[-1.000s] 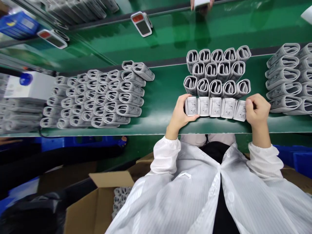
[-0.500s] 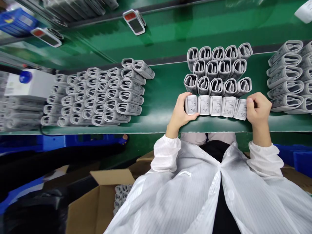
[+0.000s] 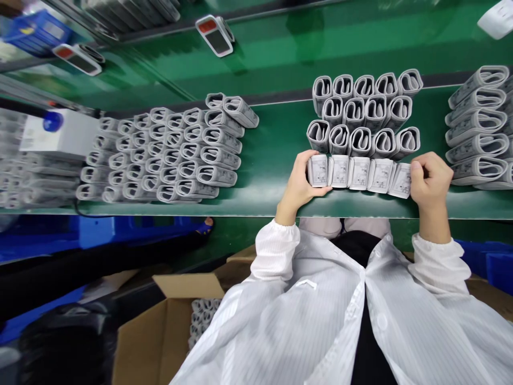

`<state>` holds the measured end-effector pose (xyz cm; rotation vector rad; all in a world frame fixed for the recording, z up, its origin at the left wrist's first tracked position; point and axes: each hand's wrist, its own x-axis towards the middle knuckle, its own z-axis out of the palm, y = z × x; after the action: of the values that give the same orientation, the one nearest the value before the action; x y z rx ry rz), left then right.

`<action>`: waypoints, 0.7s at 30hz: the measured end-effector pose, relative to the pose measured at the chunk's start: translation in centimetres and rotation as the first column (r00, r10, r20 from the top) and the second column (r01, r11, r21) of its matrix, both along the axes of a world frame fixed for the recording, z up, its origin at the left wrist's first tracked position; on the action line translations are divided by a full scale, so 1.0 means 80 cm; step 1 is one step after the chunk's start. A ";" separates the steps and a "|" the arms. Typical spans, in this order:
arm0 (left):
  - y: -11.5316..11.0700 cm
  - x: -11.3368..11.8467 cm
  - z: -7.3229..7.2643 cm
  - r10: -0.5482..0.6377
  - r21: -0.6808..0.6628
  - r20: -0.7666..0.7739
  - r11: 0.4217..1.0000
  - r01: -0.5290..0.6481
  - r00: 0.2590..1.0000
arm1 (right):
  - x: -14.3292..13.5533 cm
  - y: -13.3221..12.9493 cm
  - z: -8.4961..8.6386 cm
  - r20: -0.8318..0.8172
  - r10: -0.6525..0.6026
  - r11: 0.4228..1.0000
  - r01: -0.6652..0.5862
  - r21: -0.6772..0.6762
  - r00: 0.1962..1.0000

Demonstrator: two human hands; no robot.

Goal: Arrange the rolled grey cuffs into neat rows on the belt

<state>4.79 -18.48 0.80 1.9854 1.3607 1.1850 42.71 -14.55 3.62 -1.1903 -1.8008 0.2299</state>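
Note:
A front row of rolled grey cuffs [image 3: 359,174] lies on the green table, their printed faces turned toward me. My left hand [image 3: 300,182] clasps the left end of this row, thumb along the near edge and fingers around the far side. At the other end my right hand [image 3: 432,182] is curled, its thumb side pressed against the tilted last cuff [image 3: 399,181]; its fingertips are hidden. Together the hands squeeze the row from both sides. Just behind stand more rolled cuffs [image 3: 359,141] in several rows, their coiled ends facing up.
Large stacks of cuffs stand at left [image 3: 172,155] and right [image 3: 476,125]. A white box [image 3: 60,131] with a blue knob sits far left. Small white devices with screens [image 3: 216,36] line the upper ledge. Below the table edge, an open carton [image 3: 148,337] contains rolled cuffs.
The view has shifted slightly, so the table's contents appear a little further right. Both hands keep their places at the row's ends.

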 end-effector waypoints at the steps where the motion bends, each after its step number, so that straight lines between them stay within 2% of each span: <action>1: 0.000 0.000 0.001 -0.002 0.000 -0.002 1.000 0.002 1.000 | 0.000 0.000 0.000 -0.009 0.012 1.000 -0.012 0.014 1.000; 8: -0.002 0.004 0.009 -0.015 0.028 -0.003 0.999 0.015 1.000 | 0.001 0.000 0.002 -0.029 0.040 0.999 -0.039 0.022 0.999; 14: -0.003 0.001 0.009 -0.012 0.036 -0.032 0.999 0.014 0.999 | 0.000 0.001 -0.001 0.003 -0.014 1.000 0.014 -0.026 1.000; 21: -0.003 0.002 0.009 0.001 0.046 -0.019 0.999 0.000 1.000 | 0.001 0.000 -0.003 0.007 -0.021 0.999 0.021 -0.047 1.000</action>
<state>4.91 -18.70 1.55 2.0329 1.3543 1.2110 42.76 -14.52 3.40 -1.2435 -1.7967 0.2579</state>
